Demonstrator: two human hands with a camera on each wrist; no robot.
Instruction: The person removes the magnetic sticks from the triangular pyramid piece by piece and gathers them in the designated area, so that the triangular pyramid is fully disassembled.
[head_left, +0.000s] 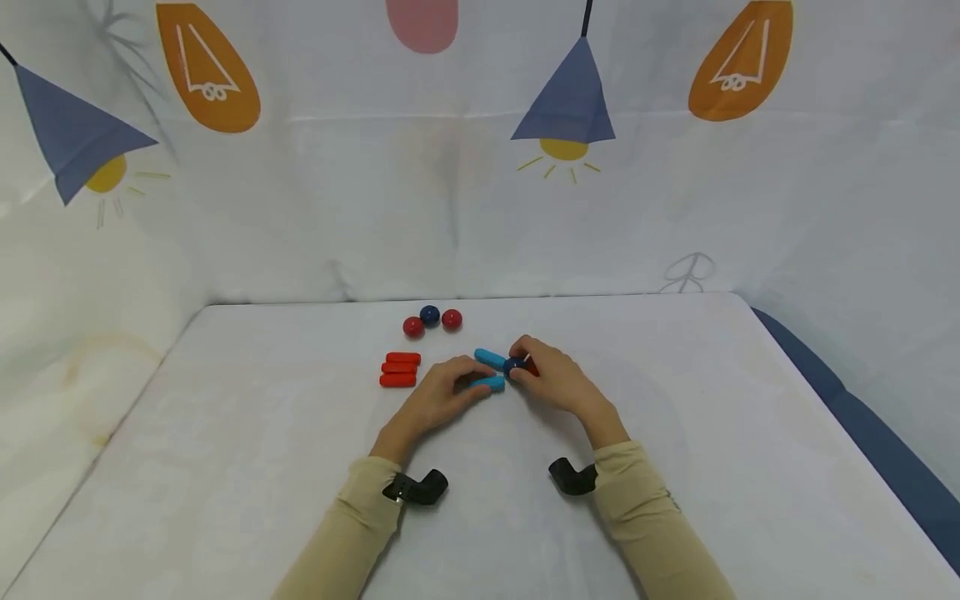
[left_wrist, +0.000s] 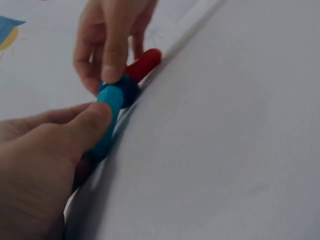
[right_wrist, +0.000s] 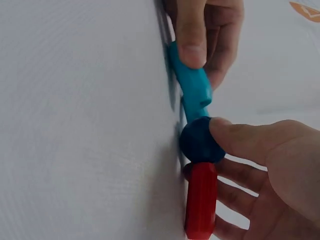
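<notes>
My left hand (head_left: 441, 392) pinches a light blue stick (right_wrist: 192, 80) between thumb and fingers, low over the white table. Facing it, my right hand (head_left: 558, 379) pinches a dark blue ball (right_wrist: 198, 141) with thumb and fingertips. A red stick (right_wrist: 201, 200) extends from the ball on the right-hand side, running beside the fingers. Another light blue stick (head_left: 490, 358) sticks out from the ball toward the far left. In the right wrist view the held light blue stick overlaps this second one, close by the ball.
Three red sticks (head_left: 398, 367) lie side by side left of the hands. Behind them sit a red ball (head_left: 413, 327), a dark blue ball (head_left: 430, 314) and another red ball (head_left: 452, 319). A white patterned cloth (head_left: 375, 208) hangs behind the table (head_left: 225, 467).
</notes>
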